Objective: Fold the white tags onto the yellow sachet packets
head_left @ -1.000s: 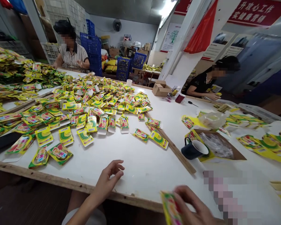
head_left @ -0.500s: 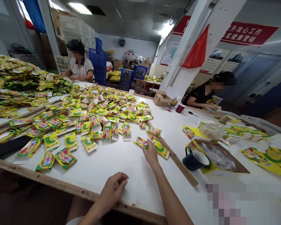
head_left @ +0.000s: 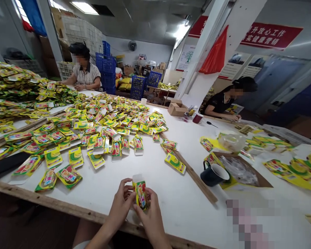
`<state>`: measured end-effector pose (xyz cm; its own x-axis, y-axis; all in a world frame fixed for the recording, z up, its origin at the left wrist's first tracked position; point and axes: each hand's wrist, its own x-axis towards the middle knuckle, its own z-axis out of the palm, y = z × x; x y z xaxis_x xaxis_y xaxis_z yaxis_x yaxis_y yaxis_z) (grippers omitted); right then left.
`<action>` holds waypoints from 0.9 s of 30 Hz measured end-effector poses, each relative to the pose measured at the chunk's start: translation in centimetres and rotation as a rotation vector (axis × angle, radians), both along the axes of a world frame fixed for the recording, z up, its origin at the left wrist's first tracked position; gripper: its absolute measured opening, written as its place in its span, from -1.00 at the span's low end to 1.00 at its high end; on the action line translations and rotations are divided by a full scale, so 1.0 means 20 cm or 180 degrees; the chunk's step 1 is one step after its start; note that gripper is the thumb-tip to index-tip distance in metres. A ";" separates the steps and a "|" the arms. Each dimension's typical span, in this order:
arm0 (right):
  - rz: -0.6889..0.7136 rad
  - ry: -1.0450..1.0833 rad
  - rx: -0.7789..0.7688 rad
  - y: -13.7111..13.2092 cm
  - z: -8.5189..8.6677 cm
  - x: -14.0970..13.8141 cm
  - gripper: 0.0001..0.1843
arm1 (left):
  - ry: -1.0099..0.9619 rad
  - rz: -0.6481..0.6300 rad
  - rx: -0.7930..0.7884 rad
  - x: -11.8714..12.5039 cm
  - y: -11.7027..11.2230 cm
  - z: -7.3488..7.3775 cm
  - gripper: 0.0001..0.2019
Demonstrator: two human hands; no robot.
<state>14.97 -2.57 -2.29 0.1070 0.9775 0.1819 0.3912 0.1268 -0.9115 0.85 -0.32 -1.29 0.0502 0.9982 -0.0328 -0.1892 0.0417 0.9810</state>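
Observation:
Between my two hands, near the front edge of the white table [head_left: 124, 193], is a small yellow and green printed carton [head_left: 140, 195], held upright with a pale flap at its top. My left hand [head_left: 123, 202] has its fingers curled against the carton's left side. From the right, my right hand [head_left: 150, 211] grips the same carton with thumb and fingers. Another printed carton [head_left: 175, 163] lies against the wooden strip to the right. A large spread of similar cartons [head_left: 114, 124] covers the table's far left part.
At right stand a dark mug [head_left: 214, 174] and an open box with clear plastic bags [head_left: 239, 169]. A wooden strip [head_left: 197, 180] runs along the table. A brown cardboard box [head_left: 177, 108] and a red cup [head_left: 197, 118] stand farther back. Two people sit across the tables.
My right hand has drawn back toward me with a carton picked up beside the wooden strip. My left hand has risen to meet it and now holds the carton too.

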 end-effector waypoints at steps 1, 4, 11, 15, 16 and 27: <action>-0.0008 0.0146 -0.0054 -0.02 0.00 0.00 -0.49 | 0.0060 -0.0042 0.0048 0.00 -0.01 0.01 -0.56; -0.0056 0.0379 -0.0111 -0.03 0.03 0.01 -0.57 | 0.0156 -0.0211 0.0167 0.00 -0.04 0.05 -0.56; 0.0297 0.0582 0.0005 -0.03 0.09 0.04 -0.61 | -0.0224 -0.0393 0.0270 -0.01 -0.07 0.06 -0.53; 0.0519 0.0580 -0.0160 -0.04 0.10 0.05 -0.61 | -0.0337 -0.0569 0.0315 -0.01 -0.08 0.06 -0.59; 0.0524 0.0582 -0.0162 -0.05 0.10 0.05 -0.61 | -0.0341 -0.0548 0.0317 -0.01 -0.08 0.06 -0.59; 0.0701 0.0341 -0.0096 -0.04 0.12 0.09 -0.59 | 0.0171 -0.0639 0.0304 -0.04 -0.03 0.06 -0.78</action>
<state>16.82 -3.38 0.04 -0.0922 0.9842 0.1513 0.2581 0.1703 -0.9510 0.06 -1.01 -0.10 0.2489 0.9671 0.0534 -0.1339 -0.0202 0.9908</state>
